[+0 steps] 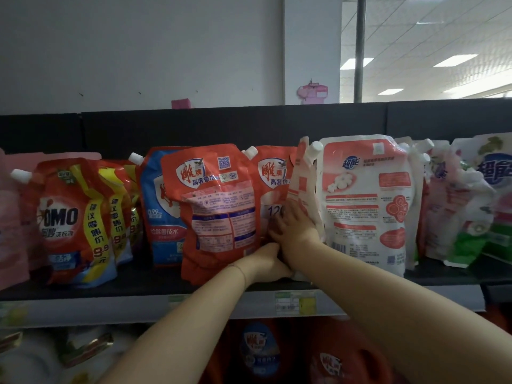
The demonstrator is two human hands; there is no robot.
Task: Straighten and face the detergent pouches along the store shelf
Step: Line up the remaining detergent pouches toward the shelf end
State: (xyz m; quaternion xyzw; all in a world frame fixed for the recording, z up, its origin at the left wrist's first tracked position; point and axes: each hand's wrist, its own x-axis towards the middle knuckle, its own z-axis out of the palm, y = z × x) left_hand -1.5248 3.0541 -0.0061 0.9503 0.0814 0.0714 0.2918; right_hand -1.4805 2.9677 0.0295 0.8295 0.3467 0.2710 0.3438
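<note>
Two hands — left (266, 263), right (293, 227) — grip a glossy, crinkled red pouch (273, 189).

Two bare forearms in view, no sleeves visible up to the lower edge of the picture. Left hand (264, 261): a thin bracelet or cord (240, 271) circles the wrist, just behind the fingers. Right hand (295, 227): no ring, watch or band seen; wrist bare behind the fingers (279, 217). No gloves on either hand. Nail detail too blurred to report.
</note>
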